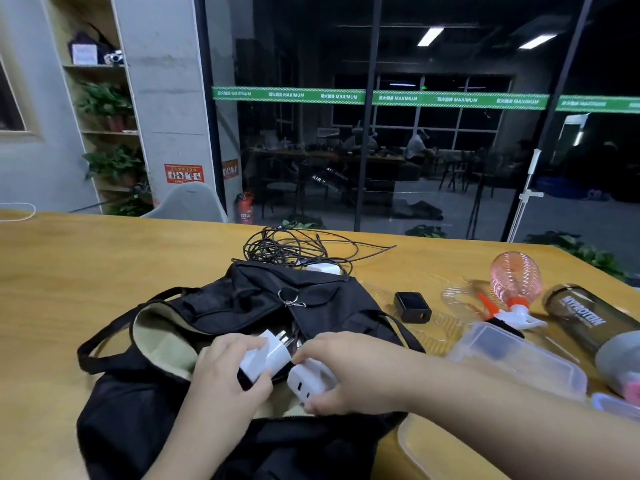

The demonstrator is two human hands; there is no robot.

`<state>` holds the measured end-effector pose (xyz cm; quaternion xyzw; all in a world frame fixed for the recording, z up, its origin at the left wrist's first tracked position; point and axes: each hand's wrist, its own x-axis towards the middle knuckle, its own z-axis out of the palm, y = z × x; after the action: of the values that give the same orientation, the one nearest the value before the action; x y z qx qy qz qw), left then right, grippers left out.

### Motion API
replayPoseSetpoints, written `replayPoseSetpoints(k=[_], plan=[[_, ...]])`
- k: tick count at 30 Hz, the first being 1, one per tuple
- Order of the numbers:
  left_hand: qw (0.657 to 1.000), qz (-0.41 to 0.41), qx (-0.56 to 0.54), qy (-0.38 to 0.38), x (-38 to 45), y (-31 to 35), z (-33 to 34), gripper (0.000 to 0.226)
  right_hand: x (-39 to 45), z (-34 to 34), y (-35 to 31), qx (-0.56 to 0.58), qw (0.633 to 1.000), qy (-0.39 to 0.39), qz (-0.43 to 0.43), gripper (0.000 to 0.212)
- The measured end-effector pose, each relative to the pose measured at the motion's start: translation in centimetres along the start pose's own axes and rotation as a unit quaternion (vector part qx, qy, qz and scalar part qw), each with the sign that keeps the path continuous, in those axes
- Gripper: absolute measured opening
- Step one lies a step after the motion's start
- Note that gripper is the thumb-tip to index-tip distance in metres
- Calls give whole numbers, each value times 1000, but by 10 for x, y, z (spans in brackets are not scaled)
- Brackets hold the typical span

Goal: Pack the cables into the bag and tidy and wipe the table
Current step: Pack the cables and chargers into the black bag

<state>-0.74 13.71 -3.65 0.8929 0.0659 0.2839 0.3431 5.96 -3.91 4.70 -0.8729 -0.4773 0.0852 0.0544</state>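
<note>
A black bag (145, 393) with a beige lining lies open on the wooden table (69, 271) in front of me. My left hand (225, 372) grips a white plug charger (265, 358) over the bag's opening, prongs pointing away. My right hand (332, 372) holds a second white charger (310, 379) with its ports facing me, touching the first. Behind the bag a tangle of black cables (294, 249) lies loose with another white adapter (323, 269). A small black charger cube (412, 306) sits to the right of the bag.
On the right lie a pink spray bottle (514, 282) on its side, a dark shaker bottle (585, 317), a clear plastic box (519, 362) and a clear lid (433, 448). A white cord (20, 213) rests at the far left edge. Glass walls stand behind the table.
</note>
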Motion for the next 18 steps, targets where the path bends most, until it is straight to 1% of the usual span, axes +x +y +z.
replayPoseSetpoints(k=[4, 6, 8, 11, 15, 18], plan=[[998, -7, 16, 60, 0, -7, 4, 34, 5, 3, 3, -16, 999, -25, 34, 53], [995, -16, 32, 92, 2, -7, 4, 39, 7, 5, 3, -18, 999, -18, 35, 49], [994, -19, 36, 99, 4, -9, 4, 47, 8, 7, 0, -21, 1000, -1, 22, 45], [996, -9, 32, 78, 6, -9, 5, 55, 7, 11, -4, -6, 1000, 12, -11, 39], [999, 31, 37, 19, 4, -9, 5, 38, 7, 12, -6, -1, 999, 14, -42, 34], [997, 52, 54, -20, 3, -8, 6, 34, 8, 7, -2, -3, 999, 0, -50, 33]])
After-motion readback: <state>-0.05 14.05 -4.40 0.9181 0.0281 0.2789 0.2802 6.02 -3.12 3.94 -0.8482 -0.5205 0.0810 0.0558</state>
